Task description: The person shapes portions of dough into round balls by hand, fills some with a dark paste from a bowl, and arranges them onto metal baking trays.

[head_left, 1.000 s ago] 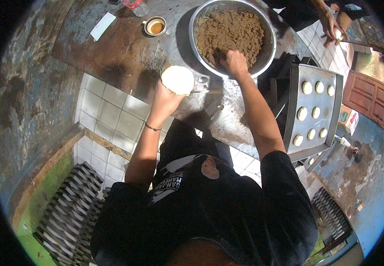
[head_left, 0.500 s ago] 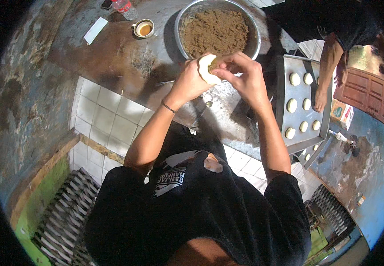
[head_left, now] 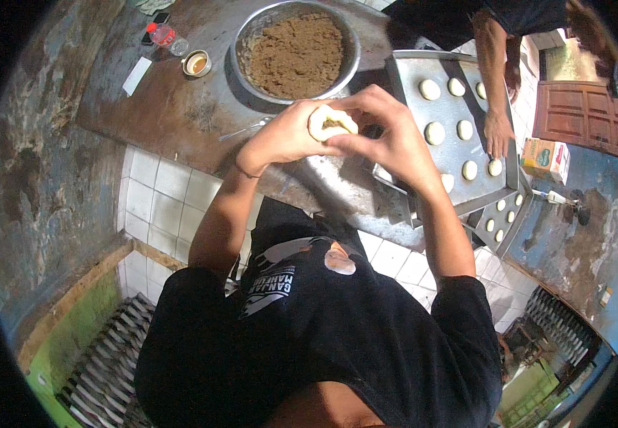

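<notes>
My left hand (head_left: 291,132) cups a pale dough piece (head_left: 327,114), its rim gathered around an opening with dark brown filling inside. My right hand (head_left: 387,134) curves over the dough from the right, thumb and fingers on its edge. Just beyond both hands stands a large metal bowl (head_left: 352,60) of brown crumbly filling (head_left: 294,50). To the right, a metal tray (head_left: 426,64) carries several flattened round dough pieces (head_left: 431,89).
A co-worker's hand (head_left: 498,135) reaches onto the tray. A lower tray (head_left: 494,237) holds more rounds. A cup (head_left: 196,64), plastic bottle (head_left: 167,39) and white strip (head_left: 136,76) lie back left on the worn table (head_left: 120,114). A cardboard box (head_left: 543,158) sits at right.
My right hand has come out of the bowl to the dough. The dough, flat earlier, is now gathered around filling. The co-worker's hand has moved onto the tray.
</notes>
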A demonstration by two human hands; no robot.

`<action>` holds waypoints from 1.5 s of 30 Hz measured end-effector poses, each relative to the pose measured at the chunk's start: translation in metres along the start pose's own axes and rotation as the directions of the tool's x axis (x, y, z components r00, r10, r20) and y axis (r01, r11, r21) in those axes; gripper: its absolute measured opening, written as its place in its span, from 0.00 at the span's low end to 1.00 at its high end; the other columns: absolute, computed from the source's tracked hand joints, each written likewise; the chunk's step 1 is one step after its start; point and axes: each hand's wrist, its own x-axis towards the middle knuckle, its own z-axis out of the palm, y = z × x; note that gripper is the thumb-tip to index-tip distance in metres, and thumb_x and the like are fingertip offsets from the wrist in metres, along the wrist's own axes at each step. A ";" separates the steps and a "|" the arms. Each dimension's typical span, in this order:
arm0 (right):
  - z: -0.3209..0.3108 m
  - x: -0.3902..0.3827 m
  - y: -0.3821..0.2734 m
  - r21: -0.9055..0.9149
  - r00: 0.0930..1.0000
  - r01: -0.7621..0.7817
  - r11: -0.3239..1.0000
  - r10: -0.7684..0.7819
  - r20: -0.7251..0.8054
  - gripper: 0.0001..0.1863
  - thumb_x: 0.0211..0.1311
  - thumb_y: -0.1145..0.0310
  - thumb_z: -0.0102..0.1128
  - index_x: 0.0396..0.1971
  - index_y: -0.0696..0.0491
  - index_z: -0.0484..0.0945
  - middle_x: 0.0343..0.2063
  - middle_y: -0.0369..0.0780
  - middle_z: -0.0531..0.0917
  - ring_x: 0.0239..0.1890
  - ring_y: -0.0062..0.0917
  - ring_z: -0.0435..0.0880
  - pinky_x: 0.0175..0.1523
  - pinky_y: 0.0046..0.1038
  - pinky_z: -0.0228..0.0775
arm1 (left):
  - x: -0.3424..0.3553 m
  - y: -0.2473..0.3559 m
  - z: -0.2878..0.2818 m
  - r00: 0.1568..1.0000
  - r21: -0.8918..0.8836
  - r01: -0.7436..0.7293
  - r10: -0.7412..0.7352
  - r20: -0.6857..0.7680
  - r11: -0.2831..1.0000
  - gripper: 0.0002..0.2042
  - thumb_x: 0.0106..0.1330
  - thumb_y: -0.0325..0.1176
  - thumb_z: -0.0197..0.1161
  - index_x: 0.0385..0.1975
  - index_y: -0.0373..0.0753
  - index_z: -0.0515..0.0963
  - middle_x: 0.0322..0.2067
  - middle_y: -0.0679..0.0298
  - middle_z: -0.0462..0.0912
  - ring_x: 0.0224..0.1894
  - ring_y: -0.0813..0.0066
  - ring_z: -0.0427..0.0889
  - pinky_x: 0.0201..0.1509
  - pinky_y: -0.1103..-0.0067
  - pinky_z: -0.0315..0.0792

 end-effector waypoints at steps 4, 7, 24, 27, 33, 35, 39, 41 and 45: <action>-0.025 -0.044 0.019 0.466 0.961 -0.175 0.867 0.253 -0.108 0.17 0.62 0.68 0.78 0.46 0.59 0.84 0.38 0.36 0.86 0.45 0.21 0.85 0.49 0.29 0.81 | -0.001 0.034 0.045 0.997 -0.237 0.047 -0.059 -0.042 0.970 0.24 0.66 0.39 0.76 0.58 0.37 0.76 0.43 0.70 0.83 0.42 0.87 0.79 0.40 0.86 0.75; -0.042 -0.078 0.009 0.689 0.932 -0.231 0.687 0.359 -0.047 0.28 0.59 0.64 0.80 0.56 0.57 0.81 0.41 0.38 0.86 0.49 0.26 0.85 0.53 0.33 0.81 | 0.008 0.044 0.079 0.990 -0.312 0.058 -0.094 -0.102 0.948 0.20 0.73 0.42 0.65 0.57 0.35 0.76 0.44 0.69 0.82 0.39 0.88 0.77 0.34 0.87 0.69; -0.068 -0.170 0.047 0.995 0.910 0.038 0.091 0.409 -0.072 0.16 0.75 0.69 0.62 0.57 0.58 0.74 0.40 0.40 0.84 0.43 0.27 0.91 0.28 0.19 0.87 | 0.071 0.085 0.210 0.914 -0.150 -0.145 0.074 -0.398 0.978 0.15 0.69 0.30 0.71 0.51 0.35 0.76 0.36 0.65 0.81 0.33 0.91 0.74 0.27 0.89 0.66; -0.038 -0.181 0.056 0.974 0.934 0.224 -0.015 0.290 -0.211 0.27 0.72 0.74 0.65 0.65 0.56 0.64 0.42 0.44 0.86 0.36 0.29 0.93 0.21 0.20 0.84 | 0.086 0.102 0.225 0.902 -0.056 -0.262 0.224 -0.370 0.963 0.11 0.65 0.26 0.70 0.45 0.36 0.79 0.40 0.63 0.85 0.41 0.84 0.81 0.47 0.82 0.75; -0.037 -0.186 0.057 0.605 0.614 0.281 0.745 0.345 -0.710 0.16 0.72 0.68 0.64 0.53 0.61 0.79 0.37 0.36 0.86 0.33 0.17 0.85 0.33 0.21 0.77 | 0.086 0.107 0.272 0.931 -0.295 -0.339 0.276 -0.237 0.893 0.14 0.62 0.20 0.68 0.46 0.35 0.74 0.41 0.63 0.83 0.47 0.76 0.87 0.54 0.76 0.80; -0.047 -0.192 0.058 0.577 0.671 0.337 0.744 0.239 -0.701 0.16 0.71 0.65 0.65 0.50 0.62 0.81 0.39 0.36 0.87 0.38 0.17 0.84 0.42 0.24 0.77 | 0.085 0.109 0.280 0.936 -0.358 -0.325 0.243 -0.255 0.875 0.18 0.61 0.23 0.67 0.49 0.35 0.71 0.37 0.64 0.83 0.48 0.71 0.87 0.65 0.69 0.74; -0.077 -0.211 0.044 0.614 0.837 0.339 0.713 0.069 -0.542 0.17 0.70 0.67 0.66 0.51 0.64 0.83 0.38 0.38 0.88 0.43 0.21 0.84 0.54 0.29 0.77 | 0.082 0.117 0.271 0.919 -0.416 -0.391 0.325 -0.222 0.821 0.27 0.60 0.21 0.67 0.58 0.37 0.63 0.45 0.63 0.78 0.54 0.64 0.87 0.64 0.69 0.75; -0.073 -0.221 0.048 0.499 0.746 0.376 0.780 0.064 -0.663 0.18 0.67 0.67 0.67 0.51 0.63 0.84 0.40 0.40 0.89 0.45 0.24 0.85 0.55 0.31 0.77 | 0.079 0.121 0.281 0.913 -0.450 -0.403 0.382 -0.141 0.797 0.29 0.60 0.20 0.69 0.59 0.38 0.62 0.48 0.63 0.75 0.55 0.65 0.87 0.60 0.72 0.77; -0.069 -0.225 0.049 0.479 0.746 0.304 0.824 0.107 -0.657 0.14 0.63 0.70 0.69 0.43 0.63 0.88 0.42 0.42 0.90 0.47 0.23 0.86 0.56 0.32 0.77 | 0.077 0.110 0.288 0.912 -0.293 -0.410 0.394 -0.114 0.864 0.31 0.59 0.19 0.71 0.61 0.40 0.63 0.51 0.65 0.72 0.51 0.75 0.83 0.55 0.78 0.76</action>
